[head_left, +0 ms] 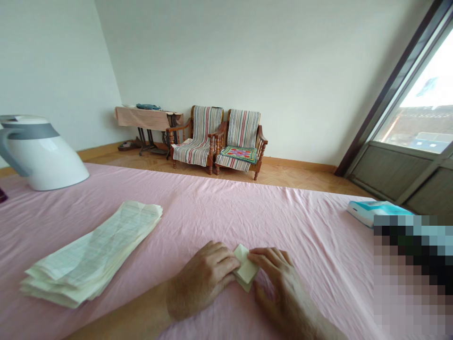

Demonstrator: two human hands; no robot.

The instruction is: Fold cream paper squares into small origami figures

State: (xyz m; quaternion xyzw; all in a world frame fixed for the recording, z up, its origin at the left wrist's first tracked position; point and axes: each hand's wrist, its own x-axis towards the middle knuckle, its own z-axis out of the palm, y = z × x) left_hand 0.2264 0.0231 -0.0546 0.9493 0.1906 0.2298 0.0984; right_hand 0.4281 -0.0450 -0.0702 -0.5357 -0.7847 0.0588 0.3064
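A small folded piece of pale paper [245,269] lies on the pink tablecloth [212,208] near the front edge. My left hand [203,278] is curled over its left side, fingertips pressing on it. My right hand [279,283] pinches its right edge with thumb and fingers. Both hands meet at the paper and hold it down against the cloth.
A stack of pale printed paper sheets [92,252] lies to the left. A white electric kettle [37,151] stands at the far left. A teal and white box [375,211] sits at the right. Two wooden armchairs [219,141] and a sewing table [148,120] stand by the wall.
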